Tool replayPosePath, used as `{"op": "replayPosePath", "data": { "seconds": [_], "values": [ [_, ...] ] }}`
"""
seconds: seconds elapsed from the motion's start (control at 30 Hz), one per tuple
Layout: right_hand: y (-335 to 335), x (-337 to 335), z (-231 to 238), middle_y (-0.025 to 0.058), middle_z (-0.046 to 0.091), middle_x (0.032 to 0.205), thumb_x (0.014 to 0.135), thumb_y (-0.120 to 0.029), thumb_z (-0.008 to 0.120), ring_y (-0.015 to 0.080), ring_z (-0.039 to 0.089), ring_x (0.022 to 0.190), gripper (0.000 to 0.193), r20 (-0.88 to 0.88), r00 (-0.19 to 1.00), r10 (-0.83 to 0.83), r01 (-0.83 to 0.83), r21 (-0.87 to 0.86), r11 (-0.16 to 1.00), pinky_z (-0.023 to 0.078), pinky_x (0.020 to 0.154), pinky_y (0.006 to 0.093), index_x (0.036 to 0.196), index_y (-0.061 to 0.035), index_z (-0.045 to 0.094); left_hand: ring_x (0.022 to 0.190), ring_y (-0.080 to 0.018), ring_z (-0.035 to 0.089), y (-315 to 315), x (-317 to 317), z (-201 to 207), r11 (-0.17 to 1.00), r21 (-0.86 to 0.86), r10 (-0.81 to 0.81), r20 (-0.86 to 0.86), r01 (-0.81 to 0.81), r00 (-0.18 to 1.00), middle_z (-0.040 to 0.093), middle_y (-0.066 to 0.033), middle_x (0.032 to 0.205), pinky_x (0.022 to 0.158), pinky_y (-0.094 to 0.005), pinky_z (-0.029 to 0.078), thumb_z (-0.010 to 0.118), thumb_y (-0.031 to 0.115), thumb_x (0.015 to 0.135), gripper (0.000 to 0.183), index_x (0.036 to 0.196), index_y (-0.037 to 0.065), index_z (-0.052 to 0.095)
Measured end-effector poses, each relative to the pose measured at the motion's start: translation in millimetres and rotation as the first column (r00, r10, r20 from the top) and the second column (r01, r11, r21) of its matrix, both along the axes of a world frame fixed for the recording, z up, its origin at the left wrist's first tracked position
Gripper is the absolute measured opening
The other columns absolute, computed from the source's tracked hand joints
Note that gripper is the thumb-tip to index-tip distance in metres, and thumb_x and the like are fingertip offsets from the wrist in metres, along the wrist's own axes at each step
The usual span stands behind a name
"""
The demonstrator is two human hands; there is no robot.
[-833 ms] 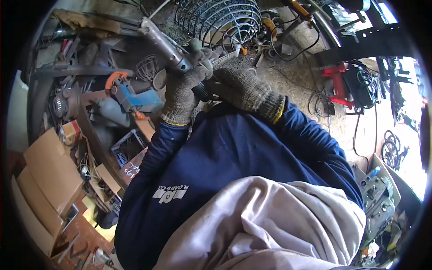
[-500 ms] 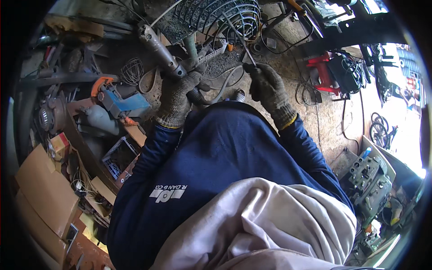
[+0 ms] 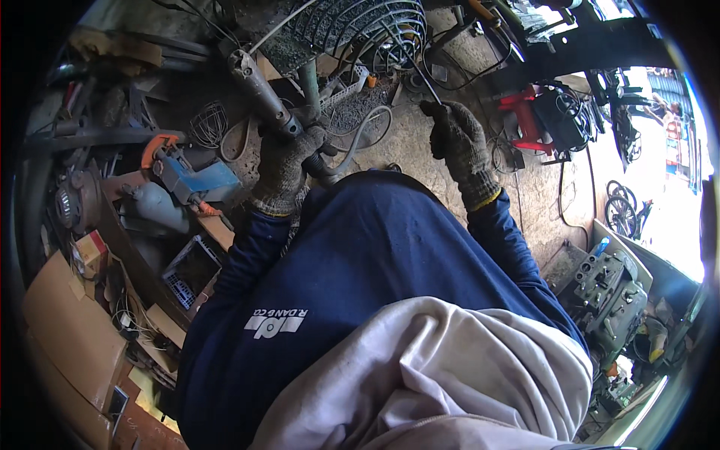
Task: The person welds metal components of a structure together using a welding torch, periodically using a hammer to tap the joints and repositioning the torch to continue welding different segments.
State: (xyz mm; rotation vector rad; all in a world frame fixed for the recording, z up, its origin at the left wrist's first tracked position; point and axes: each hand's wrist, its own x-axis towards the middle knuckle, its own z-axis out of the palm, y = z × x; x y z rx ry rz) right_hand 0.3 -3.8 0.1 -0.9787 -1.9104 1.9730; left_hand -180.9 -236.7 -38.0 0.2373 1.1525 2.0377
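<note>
My left hand, in a worn knit work glove, is wrapped round a long grey metal cylindrical tool with holes in its side. A thick grey hose or cable leaves the tool's lower end and curls away to the right. To the right, my gloved right hand is closed round the near end of a thin metal rod. The rod slants up and left, toward a round wire guard. Whether its far tip touches the guard I cannot tell.
Dark shavings lie beyond my knees beside a pale perforated plastic basket. A blue machine with an orange handle stands left, near cardboard. Right are a red stool, loose cables and a grey-green machine.
My right hand has shifted slightly right with the rod, which now shows less steeply. My left hand keeps its grip on the cylindrical tool and has moved a little left and down in view.
</note>
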Motion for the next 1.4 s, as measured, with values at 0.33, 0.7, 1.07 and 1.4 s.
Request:
{"op": "replayPosePath", "data": {
  "seconds": [0.33,0.7,1.07,1.4],
  "values": [
    [44.8,-9.8,25.3,0.0164,0.07,0.104,0.095,-0.022,0.061,0.0365,0.068,0.096,0.027,0.163,0.961,0.224,-0.249,0.86,0.446,0.056,0.081,0.0428,0.116,-0.0064,0.066,0.076,-0.0237,0.069,10.3,32.5,4.2,0.984,-0.145,0.1,-0.016,-0.101,0.995,0.064,-0.0118,0.102,0.063,-0.0339,0.059,0.068,-0.001,0.083,0.033,0.115,0.003,0.059],
    [61.7,-8.3,15.4,0.0166,0.071,0.099,0.096,-0.025,0.061,0.0369,0.07,0.089,0.028,0.152,0.948,0.278,-0.293,0.756,0.585,0.057,0.074,0.0434,0.117,-0.0076,0.066,0.078,-0.026,0.07,20.2,56.6,6.4,0.955,-0.219,0.19,-0.067,-0.2,0.979,0.063,-0.015,0.108,0.063,-0.0355,0.06,0.064,0.0,0.086,0.034,0.119,0.0,0.056],
    [54.5,-9.7,19.8,0.0143,0.068,0.094,0.094,-0.016,0.063,0.0289,0.071,0.076,0.028,0.193,0.922,0.336,-0.387,0.476,0.79,0.057,0.067,0.0381,0.119,-0.0049,0.063,0.078,-0.0274,0.071,10.8,63.8,-1.4,0.959,-0.212,0.195,0.022,-0.186,0.98,0.064,-0.016,0.113,0.056,-0.0329,0.06,0.061,-0.002,0.086,0.038,0.123,-0.001,0.054],
    [73.6,5.1,11.0,0.0098,0.065,0.102,0.084,-0.011,0.075,0.0163,0.068,0.074,0.046,0.177,0.933,0.314,-0.36,0.459,0.812,0.057,0.062,0.0303,0.127,-0.005,0.06,0.076,-0.026,0.07,12.1,54.6,-2.8,0.977,-0.159,0.144,-0.014,-0.144,0.989,0.067,-0.015,0.101,0.061,-0.0335,0.058,0.062,0.001,0.088,0.037,0.124,0.0,0.054]
  ]
}}
